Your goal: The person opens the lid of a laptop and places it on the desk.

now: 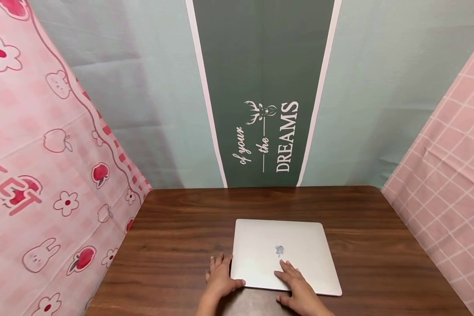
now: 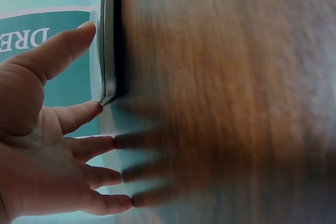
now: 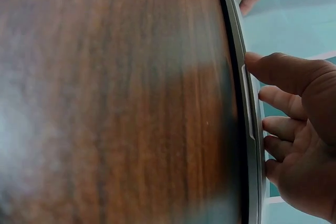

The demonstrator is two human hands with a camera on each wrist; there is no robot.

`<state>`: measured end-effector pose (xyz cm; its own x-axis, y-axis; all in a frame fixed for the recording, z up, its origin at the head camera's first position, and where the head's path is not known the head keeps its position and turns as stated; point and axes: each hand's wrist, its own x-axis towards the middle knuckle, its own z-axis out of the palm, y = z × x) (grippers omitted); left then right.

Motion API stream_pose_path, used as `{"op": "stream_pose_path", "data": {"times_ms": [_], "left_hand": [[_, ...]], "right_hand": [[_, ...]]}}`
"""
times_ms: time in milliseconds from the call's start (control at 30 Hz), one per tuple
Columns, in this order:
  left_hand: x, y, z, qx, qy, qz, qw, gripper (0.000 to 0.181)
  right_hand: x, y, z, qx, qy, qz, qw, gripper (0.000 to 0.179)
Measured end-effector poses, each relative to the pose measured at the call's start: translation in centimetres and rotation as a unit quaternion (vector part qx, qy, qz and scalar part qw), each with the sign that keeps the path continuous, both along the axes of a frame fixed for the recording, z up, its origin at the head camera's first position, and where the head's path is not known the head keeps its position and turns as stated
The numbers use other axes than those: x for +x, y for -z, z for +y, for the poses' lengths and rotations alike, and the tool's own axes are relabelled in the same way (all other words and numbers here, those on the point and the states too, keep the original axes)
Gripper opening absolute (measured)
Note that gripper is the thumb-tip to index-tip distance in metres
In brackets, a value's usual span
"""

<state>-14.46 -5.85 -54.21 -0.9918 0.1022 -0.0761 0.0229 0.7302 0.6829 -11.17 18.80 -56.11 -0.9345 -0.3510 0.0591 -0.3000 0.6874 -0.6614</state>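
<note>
A silver laptop [image 1: 256,245] with an apple logo lies closed on the wooden table. Beside its near left corner is my left hand [image 1: 220,281], fingers spread along the left side and thumb over the front corner. The left wrist view shows the index fingertip right at the laptop's corner [image 2: 108,90], the other fingertips down at the tabletop. My right hand [image 1: 300,292] reaches over the front edge, its fingers resting on the lid. In the right wrist view, the right thumb [image 3: 278,69] touches the front edge by the notch [image 3: 249,103].
The brown wooden table [image 1: 174,237] extends around the laptop on both sides and behind it. A grey-green curtain [image 1: 158,109] with printed lettering hangs at the back edge. Pink patterned cloths hang at the left [image 1: 43,175] and right [image 1: 454,175].
</note>
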Motion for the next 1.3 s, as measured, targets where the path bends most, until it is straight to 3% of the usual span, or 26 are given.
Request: {"op": "stream_pose_path", "data": {"times_ms": [267, 533, 833, 1300], "left_hand": [[0.0, 0.0, -0.1, -0.018, 0.003, 0.007, 0.9998, 0.075], [0.2, 0.5, -0.2, -0.029, 0.007, 0.004, 0.9995, 0.091], [0.4, 0.8, -0.3, -0.035, 0.009, 0.015, 0.9992, 0.093], [0.4, 0.7, -0.5, -0.028, 0.013, 0.017, 0.9994, 0.092]], "right_hand": [[-0.2, 0.3, -0.3, 0.013, 0.006, 0.021, 0.9997, 0.058], [-0.3, 0.6, -0.7, 0.055, 0.038, 0.056, 0.9962, 0.052], [-0.5, 0.9, -0.8, 0.075, 0.054, 0.072, 0.9931, 0.054], [-0.2, 0.7, -1.3, 0.073, 0.069, 0.183, 0.9781, 0.041]]}}
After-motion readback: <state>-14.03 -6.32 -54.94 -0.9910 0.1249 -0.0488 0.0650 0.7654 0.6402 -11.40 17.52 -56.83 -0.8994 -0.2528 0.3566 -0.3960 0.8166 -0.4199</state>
